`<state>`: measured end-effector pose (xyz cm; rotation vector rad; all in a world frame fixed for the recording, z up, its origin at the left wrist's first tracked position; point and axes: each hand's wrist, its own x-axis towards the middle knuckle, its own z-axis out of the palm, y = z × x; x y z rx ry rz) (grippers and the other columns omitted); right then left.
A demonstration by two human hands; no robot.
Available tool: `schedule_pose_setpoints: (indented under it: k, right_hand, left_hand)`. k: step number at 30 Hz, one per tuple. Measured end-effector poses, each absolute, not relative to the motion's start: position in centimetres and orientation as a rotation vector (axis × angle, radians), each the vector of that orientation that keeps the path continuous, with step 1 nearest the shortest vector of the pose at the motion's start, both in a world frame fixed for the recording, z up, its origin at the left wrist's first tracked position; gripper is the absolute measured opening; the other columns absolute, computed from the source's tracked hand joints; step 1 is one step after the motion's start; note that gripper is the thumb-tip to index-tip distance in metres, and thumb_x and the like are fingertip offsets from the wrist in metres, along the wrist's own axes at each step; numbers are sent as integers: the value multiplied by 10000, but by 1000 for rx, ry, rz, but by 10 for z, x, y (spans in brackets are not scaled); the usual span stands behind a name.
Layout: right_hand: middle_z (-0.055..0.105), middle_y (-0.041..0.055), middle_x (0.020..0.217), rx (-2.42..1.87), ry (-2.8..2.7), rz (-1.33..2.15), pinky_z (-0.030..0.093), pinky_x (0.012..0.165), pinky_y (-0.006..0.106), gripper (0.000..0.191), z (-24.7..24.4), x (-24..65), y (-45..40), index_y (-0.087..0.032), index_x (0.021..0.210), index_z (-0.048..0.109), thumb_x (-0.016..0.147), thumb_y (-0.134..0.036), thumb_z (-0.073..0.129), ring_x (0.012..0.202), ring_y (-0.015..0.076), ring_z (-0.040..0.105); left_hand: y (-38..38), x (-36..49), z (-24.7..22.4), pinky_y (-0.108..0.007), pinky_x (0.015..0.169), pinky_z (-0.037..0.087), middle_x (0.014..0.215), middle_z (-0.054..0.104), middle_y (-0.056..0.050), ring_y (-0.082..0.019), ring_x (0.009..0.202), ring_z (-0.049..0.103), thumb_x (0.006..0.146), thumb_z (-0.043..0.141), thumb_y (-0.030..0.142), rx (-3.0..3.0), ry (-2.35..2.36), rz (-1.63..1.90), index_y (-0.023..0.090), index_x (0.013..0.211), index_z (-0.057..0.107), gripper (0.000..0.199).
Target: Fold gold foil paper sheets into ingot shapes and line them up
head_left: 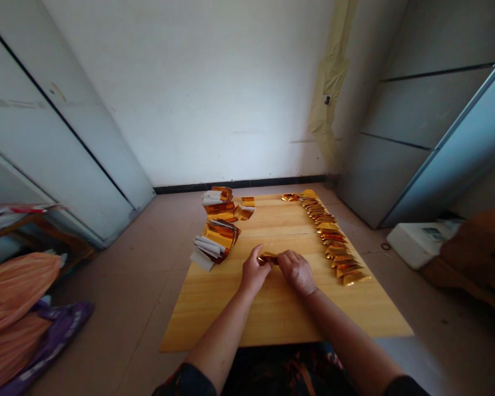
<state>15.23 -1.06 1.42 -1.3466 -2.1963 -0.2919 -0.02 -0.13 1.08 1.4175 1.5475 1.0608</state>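
Between my two hands, above the middle of the wooden table point(214, 308), is a small folded piece of gold foil paper point(268, 258). My left hand point(254, 270) pinches its left end, thumb uppermost. The fingers of my right hand point(296, 271) are curled around its right end. To the left lie stacks of gold foil sheets point(225, 235), some showing white-grey backs. A long row of folded gold paper pieces point(334, 239) runs along the right side of the table, overlapping each other. One more gold piece point(290, 197) lies at the far edge.
A white wall point(223, 110) stands beyond the table, with a pale cabinet point(66, 121) on the left and a grey refrigerator point(400, 132) on the right. A white box point(416, 242) sits at right. Orange and purple bags point(25, 313) lie at lower left.
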Motion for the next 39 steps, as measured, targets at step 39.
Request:
schedule_pose_setpoints:
  k: [39]
  right_hand:
    - [643, 81, 882, -1285, -1849, 128, 443, 692, 278, 202, 12, 156, -5, -166, 961, 612, 853, -285, 489, 714, 155, 571]
  left_hand:
    - [9, 14, 30, -158, 471, 360, 665, 593, 30, -62, 494, 510, 545, 782, 183, 733, 1262, 1290, 176, 1397, 278, 990]
